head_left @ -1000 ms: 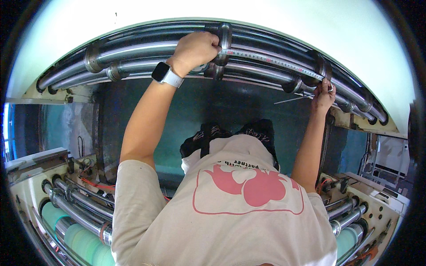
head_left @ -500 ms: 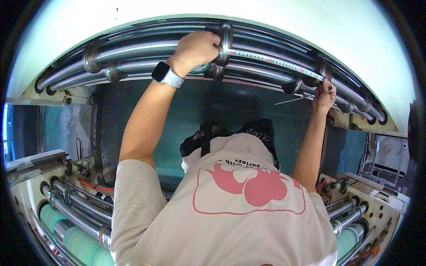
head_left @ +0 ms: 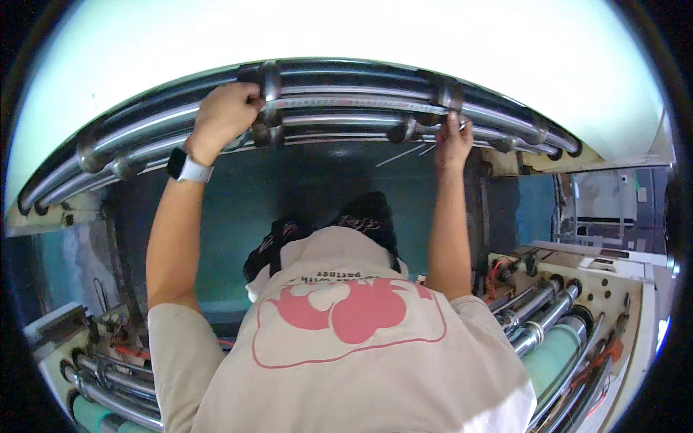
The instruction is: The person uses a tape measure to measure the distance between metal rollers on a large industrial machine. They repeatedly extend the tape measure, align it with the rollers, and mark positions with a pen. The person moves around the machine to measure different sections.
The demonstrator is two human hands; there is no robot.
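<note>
A pale tape measure blade (head_left: 346, 102) is stretched along the shiny metal shafts, between a dark left collar (head_left: 271, 81) and a dark right collar (head_left: 449, 91). My left hand (head_left: 225, 119), with a watch on its wrist, is closed on the blade's left end beside the left collar. Under that hand a teal rounded edge (head_left: 237, 143) peeks out; whether it belongs to the tape cannot be told. At the right collar, my right hand (head_left: 455, 144) pinches the blade's other end. Close to its left side, a thin metal rod (head_left: 401, 155) slants down; its upper end is unclear.
A large white machine cover (head_left: 346, 32) arches beyond the shafts. Behind me on both sides are more metal rollers (head_left: 530, 335), with a green roller (head_left: 554, 353) at the right. My dark shoes (head_left: 364, 220) stand on a green floor (head_left: 216, 216).
The whole view has swung, so the shafts, collars and both hands appear farther left and the left hand slightly lower. Each hand stays at the same collar, with the blade still stretched between them.
</note>
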